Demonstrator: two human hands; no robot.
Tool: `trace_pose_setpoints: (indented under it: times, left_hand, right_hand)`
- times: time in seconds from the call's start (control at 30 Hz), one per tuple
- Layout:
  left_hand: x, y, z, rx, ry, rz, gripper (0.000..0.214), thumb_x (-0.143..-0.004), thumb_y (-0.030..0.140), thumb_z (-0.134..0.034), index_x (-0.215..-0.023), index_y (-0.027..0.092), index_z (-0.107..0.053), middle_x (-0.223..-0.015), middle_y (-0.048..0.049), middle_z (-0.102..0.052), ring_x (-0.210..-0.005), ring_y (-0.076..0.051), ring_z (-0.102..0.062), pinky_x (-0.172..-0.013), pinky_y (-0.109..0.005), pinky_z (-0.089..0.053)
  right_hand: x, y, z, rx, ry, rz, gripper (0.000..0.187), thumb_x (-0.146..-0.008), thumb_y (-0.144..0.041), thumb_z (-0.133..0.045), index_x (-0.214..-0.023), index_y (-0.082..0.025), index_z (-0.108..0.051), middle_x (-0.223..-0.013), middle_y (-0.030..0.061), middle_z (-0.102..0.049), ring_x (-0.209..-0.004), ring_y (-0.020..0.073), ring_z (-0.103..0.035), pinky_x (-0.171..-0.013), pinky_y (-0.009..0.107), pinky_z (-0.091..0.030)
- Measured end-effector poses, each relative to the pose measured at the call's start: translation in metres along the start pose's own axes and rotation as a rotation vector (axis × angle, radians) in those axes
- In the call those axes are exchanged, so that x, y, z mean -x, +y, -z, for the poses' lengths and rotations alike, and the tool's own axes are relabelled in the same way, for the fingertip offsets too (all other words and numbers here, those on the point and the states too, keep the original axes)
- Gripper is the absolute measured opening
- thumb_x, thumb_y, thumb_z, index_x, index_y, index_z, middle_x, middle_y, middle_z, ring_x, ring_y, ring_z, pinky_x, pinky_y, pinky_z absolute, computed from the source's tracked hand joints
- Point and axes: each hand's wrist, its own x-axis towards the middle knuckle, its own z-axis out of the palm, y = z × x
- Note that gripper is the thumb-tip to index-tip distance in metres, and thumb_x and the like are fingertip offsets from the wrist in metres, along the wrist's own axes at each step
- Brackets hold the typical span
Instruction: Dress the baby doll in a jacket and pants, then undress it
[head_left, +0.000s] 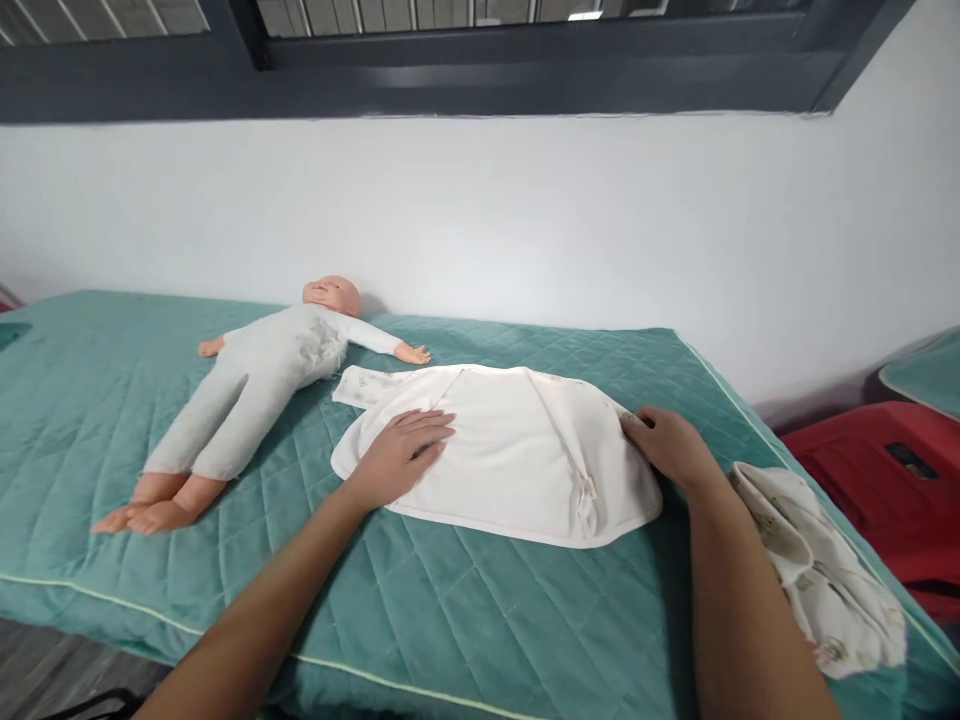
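A white baby top point(502, 440) lies spread open on the green quilted bedspread, its inside facing up and one printed sleeve pointing left. My left hand point(401, 455) rests flat on the left part of the cloth with its fingers stretched out. At the right edge, my right hand point(667, 445) has thumb and fingers closed on the top's border; its fingertips are partly hidden. A baby doll point(262, 370) in a white cloth body lies on its back to the left, one arm reaching toward the sleeve.
Beside my right forearm lies a crumpled printed baby garment point(825, 570). The green bedspread point(450, 620) has a pale piped edge at the front. A white wall point(525, 220) runs behind, under a dark window frame point(525, 80). A red case-like object point(877, 490) stands beyond the right edge.
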Motion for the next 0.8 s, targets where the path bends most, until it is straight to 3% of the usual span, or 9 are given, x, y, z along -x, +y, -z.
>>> trace_pose_setpoints:
  times: [0.2,0.3,0.37,0.5,0.57,0.7,0.8]
  left_hand:
    - [0.000,-0.014,-0.009,0.022,0.070,0.000,0.033,-0.101,0.038,-0.047,-0.119,0.027,-0.072,-0.139,-0.0029,-0.066,-0.135,-0.022,-0.057,-0.122,-0.048,-0.036]
    - [-0.001,-0.014,-0.010,0.023,0.079,-0.002,0.032,-0.101,0.037,-0.047,-0.118,0.027,-0.072,-0.138,-0.0027,-0.067,-0.134,-0.023,-0.058,-0.121,-0.049,-0.037]
    - [-0.001,-0.014,-0.010,0.026,0.083,-0.007,0.032,-0.100,0.036,-0.047,-0.116,0.027,-0.073,-0.138,-0.0025,-0.067,-0.133,-0.023,-0.059,-0.120,-0.048,-0.038]
    - [-0.002,-0.013,-0.010,0.028,0.104,-0.014,0.030,-0.099,0.033,-0.048,-0.117,0.027,-0.073,-0.137,-0.0026,-0.068,-0.132,-0.023,-0.059,-0.118,-0.048,-0.040]
    - [-0.003,-0.013,-0.010,0.028,0.114,-0.020,0.030,-0.099,0.031,-0.049,-0.117,0.026,-0.072,-0.137,-0.0027,-0.068,-0.132,-0.023,-0.059,-0.117,-0.047,-0.041]
    - [-0.004,-0.012,-0.010,0.010,0.124,-0.011,0.032,-0.100,0.031,-0.047,-0.119,0.025,-0.071,-0.138,-0.0027,-0.067,-0.133,-0.022,-0.058,-0.117,-0.046,-0.041]
    - [-0.004,-0.008,-0.008,-0.022,0.113,0.017,0.033,-0.100,0.030,-0.046,-0.123,0.025,-0.069,-0.140,-0.0025,-0.065,-0.135,-0.020,-0.056,-0.118,-0.045,-0.040]
  right_hand:
    - [-0.012,0.017,0.002,-0.171,0.463,-0.144,0.028,-0.080,-0.045,-0.060,-0.091,-0.020,-0.067,-0.092,0.0123,-0.070,-0.087,0.0293,-0.062,-0.077,0.039,-0.047]
    - [-0.013,0.013,-0.003,-0.236,0.680,-0.048,0.023,-0.080,-0.035,-0.058,-0.096,-0.020,-0.065,-0.106,0.0155,-0.068,-0.103,0.0328,-0.060,-0.092,0.048,-0.047]
    - [-0.008,0.000,-0.008,-0.282,0.726,0.087,0.024,-0.082,-0.033,-0.056,-0.100,-0.019,-0.064,-0.110,0.0166,-0.067,-0.108,0.0331,-0.059,-0.098,0.051,-0.046]
    - [0.015,-0.044,-0.023,-0.366,0.596,0.402,0.029,-0.091,-0.035,-0.050,-0.111,-0.018,-0.063,-0.115,0.0154,-0.067,-0.114,0.0292,-0.061,-0.103,0.046,-0.048]
    - [0.025,-0.062,-0.033,-0.342,0.482,0.492,0.034,-0.095,-0.038,-0.048,-0.120,-0.020,-0.061,-0.125,0.0144,-0.067,-0.122,0.0289,-0.059,-0.108,0.045,-0.046]
    - [0.026,-0.073,-0.051,-0.179,0.218,0.429,0.052,-0.093,-0.041,-0.051,-0.135,-0.011,-0.054,-0.143,0.0223,-0.057,-0.137,0.0358,-0.050,-0.115,0.052,-0.039]
    - [0.018,-0.067,-0.057,-0.098,0.117,0.402,0.058,-0.093,-0.041,-0.050,-0.138,-0.006,-0.051,-0.147,0.0261,-0.053,-0.142,0.0374,-0.046,-0.117,0.054,-0.037]
